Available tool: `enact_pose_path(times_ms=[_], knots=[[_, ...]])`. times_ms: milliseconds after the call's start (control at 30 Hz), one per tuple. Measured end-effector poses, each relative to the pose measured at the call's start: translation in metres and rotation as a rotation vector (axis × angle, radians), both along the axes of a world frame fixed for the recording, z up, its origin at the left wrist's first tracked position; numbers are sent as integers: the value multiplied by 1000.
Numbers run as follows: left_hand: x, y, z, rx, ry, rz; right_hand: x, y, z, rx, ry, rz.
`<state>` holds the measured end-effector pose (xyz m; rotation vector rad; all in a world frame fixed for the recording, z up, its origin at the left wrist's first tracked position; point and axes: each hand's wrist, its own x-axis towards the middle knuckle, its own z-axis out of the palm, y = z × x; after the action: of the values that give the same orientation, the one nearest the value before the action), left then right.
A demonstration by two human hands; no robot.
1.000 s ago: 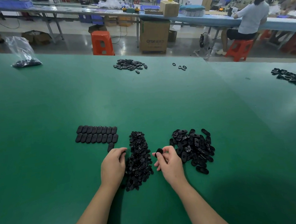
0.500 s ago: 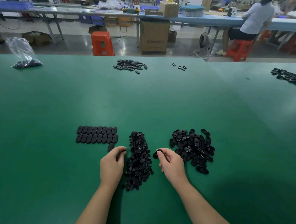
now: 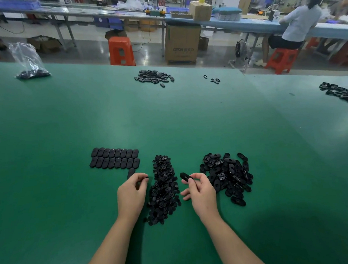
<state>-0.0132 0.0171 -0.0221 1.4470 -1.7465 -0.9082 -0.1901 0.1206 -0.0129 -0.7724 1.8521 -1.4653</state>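
Right hand [image 3: 202, 193]: fingers [image 3: 194, 181] curled, thumb and forefinger pinching one end of a black oval piece [image 3: 184, 176], free end pointing left
Left hand [image 3: 132, 194]: fingers [image 3: 140, 177] curled, tips pinching a small black part [image 3: 146, 177], too small to tell its shape
Oval piece: held up at the right flank of the middle heap [image 3: 164, 189], apart from the small part
Middle heap: long mound of small black parts, lying between both hands
Right heap [image 3: 227, 175]: loose black ovals, jumbled, just beyond the right hand
Laid-out rows [image 3: 115, 160]: two neat rows of ovals set edge to edge, left of the middle heap
Single oval [image 3: 131, 172]: below the right end of the rows, just above the left hand
Surface [image 3: 68, 127]: green, matte
Far side: another pile [image 3: 154, 77] of black pieces, a few rings [image 3: 212, 80] beside it, a clear bag [image 3: 29, 62] of dark parts at the left, a spread of ovals [image 3: 340, 92] at the right edge
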Motion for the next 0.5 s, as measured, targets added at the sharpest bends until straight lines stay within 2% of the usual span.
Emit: enact_pose_path(times_ms=[333, 500], knots=[[0, 1, 6, -14, -52, -20, 0, 0, -4, -7, 34, 55], [-3, -2, 14, 83, 57, -23, -1, -2, -2, 10, 49, 84]])
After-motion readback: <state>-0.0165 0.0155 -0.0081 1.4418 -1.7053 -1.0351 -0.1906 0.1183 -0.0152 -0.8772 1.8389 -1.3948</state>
